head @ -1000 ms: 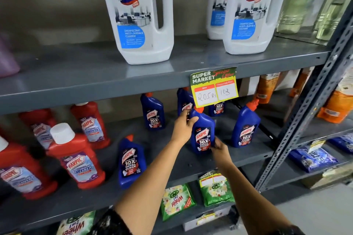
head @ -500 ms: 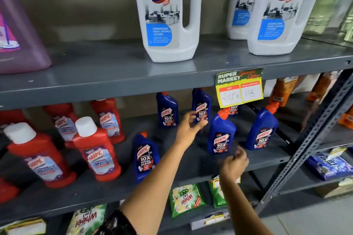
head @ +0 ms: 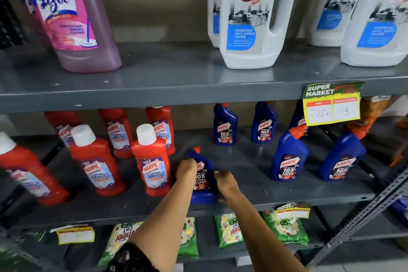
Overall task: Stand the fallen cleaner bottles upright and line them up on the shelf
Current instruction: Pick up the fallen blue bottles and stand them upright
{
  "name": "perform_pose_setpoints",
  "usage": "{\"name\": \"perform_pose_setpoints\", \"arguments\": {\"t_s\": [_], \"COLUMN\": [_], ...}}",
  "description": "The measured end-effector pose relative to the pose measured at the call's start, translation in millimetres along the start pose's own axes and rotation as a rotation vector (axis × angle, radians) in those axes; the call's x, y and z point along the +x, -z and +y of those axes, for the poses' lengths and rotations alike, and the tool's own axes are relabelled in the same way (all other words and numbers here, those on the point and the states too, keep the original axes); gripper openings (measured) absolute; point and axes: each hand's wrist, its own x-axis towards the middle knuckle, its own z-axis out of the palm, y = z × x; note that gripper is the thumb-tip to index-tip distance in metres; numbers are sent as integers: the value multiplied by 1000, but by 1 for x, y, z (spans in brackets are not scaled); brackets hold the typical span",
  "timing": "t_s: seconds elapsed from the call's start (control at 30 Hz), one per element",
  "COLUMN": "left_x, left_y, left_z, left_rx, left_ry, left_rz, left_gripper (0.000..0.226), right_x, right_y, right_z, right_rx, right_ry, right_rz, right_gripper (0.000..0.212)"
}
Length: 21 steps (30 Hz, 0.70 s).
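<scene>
A: Middle shelf [head: 254, 200], centre of the frame: a blue Harpic bottle [head: 202, 180] is flanked closely on its left by a red Harpic bottle [head: 152, 161], with more red bottles [head: 95, 159] crowded toward the left edge.

B: And to the right, two more blue bottles [head: 289, 157] are seen upright near the shelf's front, well apart from the held one; two smaller-looking ones [head: 225, 126] are stood at the back.

A: Above, a pink Lizol bottle [head: 72, 17] is placed upper left, white Domex jugs [head: 251, 17] upper right. A yellow price tag [head: 332, 107] is hung from the upper shelf edge, and a bottle behind it is partly covered.

B: Much is blurred. The leftmost red bottle is smeared, and the green packets [head: 228, 231] below are cut by the forearms.

A: The grip, then. The blue bottle is clasped from both sides: the left hand [head: 186, 169] is wrapped on its left shoulder, the right hand [head: 225, 185] pressed to its right flank.

B: Its base is seen at the shelf's front lip; whether it rests there cannot be told. The orange cap [head: 197, 149] is leaned slightly right.
</scene>
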Motion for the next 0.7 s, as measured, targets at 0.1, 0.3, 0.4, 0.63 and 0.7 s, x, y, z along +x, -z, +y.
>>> {"name": "perform_pose_setpoints", "arguments": {"t_s": [0.1, 0.3, 0.4, 0.63, 0.7], "left_x": [-1, 3, 1, -2, 1], "left_y": [5, 8, 6, 4, 4], "left_z": [9, -10, -19, -32, -36], "left_rx": [-331, -520, -610, -759, -816], "left_ry": [32, 124, 142, 6, -51], "left_rz": [-166, -236, -295, -411, -491], "left_gripper": [40, 44, 43, 45, 51], "right_x": [0, -4, -3, -8, -10], "right_y": [-4, 1, 1, 5, 9], "right_z": [-3, 5, 15, 39, 40], "right_rx": [379, 649, 770, 999, 1020], "right_ry": [-174, -204, -258, -39, 69], "right_rz": [-143, -178, -193, -350, -391], "right_gripper": [35, 25, 27, 30, 36]}}
